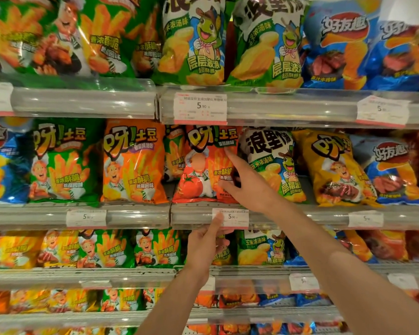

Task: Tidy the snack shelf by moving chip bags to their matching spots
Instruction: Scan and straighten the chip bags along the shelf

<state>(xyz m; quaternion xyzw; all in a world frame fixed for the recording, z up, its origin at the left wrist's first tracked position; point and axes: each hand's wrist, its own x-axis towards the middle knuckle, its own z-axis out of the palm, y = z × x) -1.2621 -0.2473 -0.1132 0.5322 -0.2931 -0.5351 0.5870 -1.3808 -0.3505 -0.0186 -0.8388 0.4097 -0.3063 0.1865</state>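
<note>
A red tomato-flavour chip bag (198, 165) stands on the second shelf, between an orange bag (133, 163) and a white-and-green turtle bag (273, 163). My right hand (247, 182) rests on the red bag's right side, index finger stretched up along its edge and thumb against its front; a firm grip is not visible. My left hand (209, 240) is lower, its index finger touching the white price tag (232, 217) on the shelf rail under the red bag, the other fingers curled.
A green bag (63, 163), a yellow bag (334, 170) and blue bags (397, 170) share this shelf. Rows of green, turtle and blue bags fill the shelf above. More bags sit on the shelves below. Clear plastic rails (82, 100) with price tags front every shelf.
</note>
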